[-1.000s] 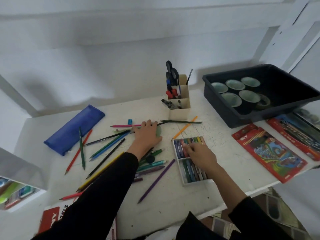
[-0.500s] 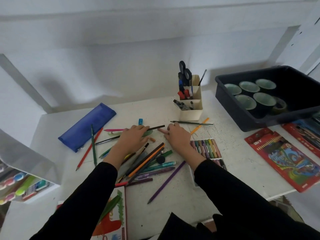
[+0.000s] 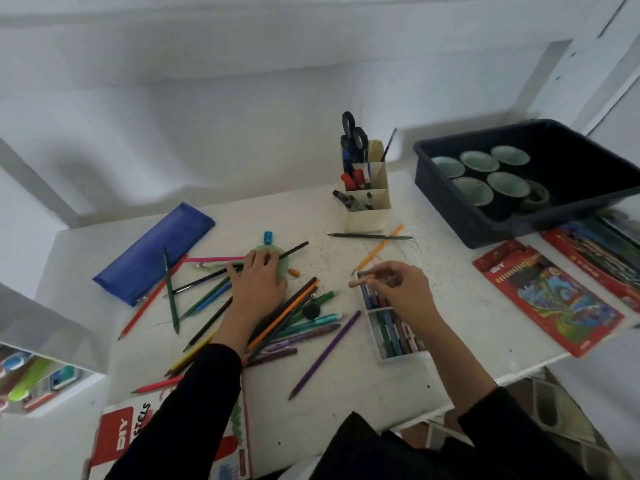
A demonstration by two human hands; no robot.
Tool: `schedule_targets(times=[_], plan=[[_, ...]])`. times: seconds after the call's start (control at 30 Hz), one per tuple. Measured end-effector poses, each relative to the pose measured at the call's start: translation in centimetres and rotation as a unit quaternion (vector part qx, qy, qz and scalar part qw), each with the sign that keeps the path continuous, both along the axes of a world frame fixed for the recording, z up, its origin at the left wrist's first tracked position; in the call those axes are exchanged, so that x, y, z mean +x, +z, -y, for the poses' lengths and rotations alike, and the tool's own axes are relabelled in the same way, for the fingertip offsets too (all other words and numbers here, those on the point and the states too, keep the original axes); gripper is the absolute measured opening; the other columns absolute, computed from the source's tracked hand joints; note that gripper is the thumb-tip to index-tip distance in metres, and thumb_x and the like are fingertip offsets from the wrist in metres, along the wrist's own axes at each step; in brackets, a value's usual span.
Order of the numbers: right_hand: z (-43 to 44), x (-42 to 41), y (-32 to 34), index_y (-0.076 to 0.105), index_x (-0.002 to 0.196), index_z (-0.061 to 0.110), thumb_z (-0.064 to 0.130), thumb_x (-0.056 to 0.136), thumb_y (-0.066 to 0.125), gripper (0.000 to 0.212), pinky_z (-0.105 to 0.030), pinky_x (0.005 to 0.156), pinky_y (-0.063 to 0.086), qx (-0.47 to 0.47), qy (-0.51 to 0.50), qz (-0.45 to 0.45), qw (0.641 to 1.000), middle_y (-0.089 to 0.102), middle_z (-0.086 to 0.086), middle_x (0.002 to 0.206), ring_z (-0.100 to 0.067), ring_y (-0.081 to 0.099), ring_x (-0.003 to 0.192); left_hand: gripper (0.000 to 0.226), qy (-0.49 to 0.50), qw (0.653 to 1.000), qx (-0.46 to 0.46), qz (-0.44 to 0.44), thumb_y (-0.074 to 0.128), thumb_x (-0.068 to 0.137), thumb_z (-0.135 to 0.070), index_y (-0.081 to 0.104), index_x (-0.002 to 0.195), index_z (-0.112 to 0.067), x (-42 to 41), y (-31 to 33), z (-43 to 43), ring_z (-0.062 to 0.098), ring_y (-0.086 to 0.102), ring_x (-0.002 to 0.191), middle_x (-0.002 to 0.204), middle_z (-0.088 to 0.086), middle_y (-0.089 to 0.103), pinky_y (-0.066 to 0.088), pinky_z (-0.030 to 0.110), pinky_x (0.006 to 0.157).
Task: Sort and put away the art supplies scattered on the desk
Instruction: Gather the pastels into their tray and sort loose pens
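Pinching hand: the right hand (image 3: 405,289) has thumb and fingertips closed on a peach pastel stick (image 3: 359,282), held just above the far end of the pastel tray (image 3: 393,337).
Left hand: the left hand (image 3: 258,285) lies palm down at mid-desk. Its fingers are straight and rest on a pale green disc (image 3: 283,270) and on the black pencil (image 3: 294,250) crossing it. It grasps nothing.
Pastel tray: white, with two compartments full of sticks, toward the near edge of the desk (image 3: 346,393) and partly under the right wrist.
Loose pencils: a crossed heap of pencils (image 3: 291,317) lies under and beside the left forearm. A purple pencil (image 3: 325,355) lies between the heap and the tray. An orange pencil (image 3: 379,247) and a dark green pencil (image 3: 370,236) cross near the organiser.
Organiser: the cream organiser (image 3: 369,209) stands near the far edge, holding scissors (image 3: 353,133) and pens.
Pencil case: the blue pencil case (image 3: 156,251) lies in the far-left part.
Bin: the dark bin (image 3: 446,216) sits at the far-right corner with pale green cups (image 3: 479,161) inside.
Boxes: red pencil boxes (image 3: 547,299) lie along the right edge. A red-and-white pastel box (image 3: 117,441) sits at the near-left corner.
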State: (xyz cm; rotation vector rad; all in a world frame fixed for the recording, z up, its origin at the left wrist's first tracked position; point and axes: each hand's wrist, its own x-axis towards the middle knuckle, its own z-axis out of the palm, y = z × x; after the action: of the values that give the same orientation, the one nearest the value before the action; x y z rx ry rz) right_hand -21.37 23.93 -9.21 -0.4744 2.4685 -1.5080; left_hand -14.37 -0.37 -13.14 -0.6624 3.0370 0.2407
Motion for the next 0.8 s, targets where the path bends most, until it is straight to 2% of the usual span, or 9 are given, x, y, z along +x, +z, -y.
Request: schedule_targets(times=[0.07,0.13,0.23,0.33,0.5,0.57,0.63,0.7,0.8], plan=[[-2.2,0.9,0.4,0.066,0.088,0.022,0.013,0.083,0.068,0.011,-0.013,0.059,0.053,-0.009,-0.011,0.033,0.999,0.067,0.021,0.070,-0.004,0.063,0.062,0.057,0.007,1.000,0.022,-0.018,0.045,0.092,-0.033,0.028,0.146,-0.027,-0.1,0.1,-0.6,0.023,0.012,0.143,0.153,0.002,0.022,0.007,0.066,0.110],[-4.1,1.3,0.3,0.068,0.090,0.026,0.016,0.084,0.067,0.011,-0.014,0.064,0.053,0.016,-0.009,0.038,0.999,0.069,0.014,0.077,-0.003,0.065,0.071,0.054,0.015,0.997,0.053,-0.053,0.047,0.092,-0.031,0.032,0.144,-0.028,0.2,0.2,-1.6,0.022,0.012,0.143,0.153,0.000,0.024,0.002,0.066,0.109],[-5.8,2.0,-0.2,0.070,0.090,0.024,0.016,0.084,0.068,0.011,-0.014,0.068,0.053,0.048,0.009,0.057,0.997,0.071,0.009,0.073,-0.013,0.066,0.073,0.047,0.013,0.991,0.080,-0.104,0.049,0.092,-0.031,0.041,0.139,-0.029,1.2,0.3,-3.9,0.020,0.014,0.143,0.151,-0.002,0.029,0.000,0.066,0.108],[-5.6,2.7,-1.1,0.071,0.090,0.020,0.015,0.081,0.071,0.010,-0.018,0.071,0.054,0.091,0.037,0.046,0.994,0.071,0.007,0.077,-0.013,0.067,0.073,0.044,-0.030,0.992,0.073,-0.099,0.050,0.093,-0.032,0.044,0.136,-0.031,2.4,-0.1,-6.0,0.019,0.012,0.144,0.150,-0.004,0.029,-0.004,0.068,0.106],[-4.1,3.4,-2.1,0.069,0.092,0.020,0.017,0.083,0.070,0.010,-0.009,0.068,0.044,0.169,0.090,-0.013,0.981,0.065,0.009,0.083,-0.002,0.058,0.075,0.049,-0.077,0.991,0.035,-0.103,0.061,0.085,-0.031,0.051,0.132,-0.028,4.6,-1.0,-6.7,0.025,0.027,0.140,0.142,0.001,0.042,-0.002,0.072,0.102],[-3.9,3.6,-2.3,0.068,0.098,0.022,0.022,0.081,0.071,0.017,-0.014,0.073,0.041,0.239,0.117,-0.061,0.962,0.058,0.008,0.095,-0.006,0.054,0.086,0.048,-0.082,0.991,0.021,-0.107,0.061,0.081,-0.034,0.055,0.128,-0.028,5.8,-1.4,-6.0,0.027,0.032,0.138,0.139,0.003,0.046,-0.001,0.072,0.101],[-3.9,3.7,-2.4,0.063,0.104,0.026,0.026,0.078,0.074,0.027,-0.024,0.080,0.046,0.287,0.120,-0.087,0.946,0.051,0.006,0.107,-0.011,0.050,0.096,0.045,-0.068,0.990,0.025,-0.119,0.059,0.081,-0.036,0.056,0.126,-0.028,6.7,-1.5,-5.2,0.027,0.031,0.138,0.139,0.002,0.046,0.000,0.072,0.101],[-3.8,3.9,-2.5,0.054,0.105,0.028,0.029,0.075,0.076,0.038,-0.032,0.081,0.051,0.296,0.102,-0.085,0.946,0.048,0.005,0.113,-0.015,0.050,0.101,0.045,-0.036,0.991,0.034,-0.127,0.063,0.083,-0.033,0.054,0.127,-0.028,7.6,-1.6,-4.5,0.026,0.027,0.140,0.140,0.002,0.045,-0.001,0.072,0.103],[-3.6,3.8,-2.6,0.045,0.106,0.028,0.030,0.072,0.078,0.048,-0.039,0.082,0.053,0.304,0.086,-0.063,0.947,0.047,0.004,0.118,-0.018,0.052,0.104,0.044,0.000,0.989,0.033,-0.141,0.056,0.084,-0.037,0.056,0.126,-0.026,9.1,-1.7,-3.6,0.026,0.029,0.138,0.137,0.003,0.047,0.000,0.072,0.103]])
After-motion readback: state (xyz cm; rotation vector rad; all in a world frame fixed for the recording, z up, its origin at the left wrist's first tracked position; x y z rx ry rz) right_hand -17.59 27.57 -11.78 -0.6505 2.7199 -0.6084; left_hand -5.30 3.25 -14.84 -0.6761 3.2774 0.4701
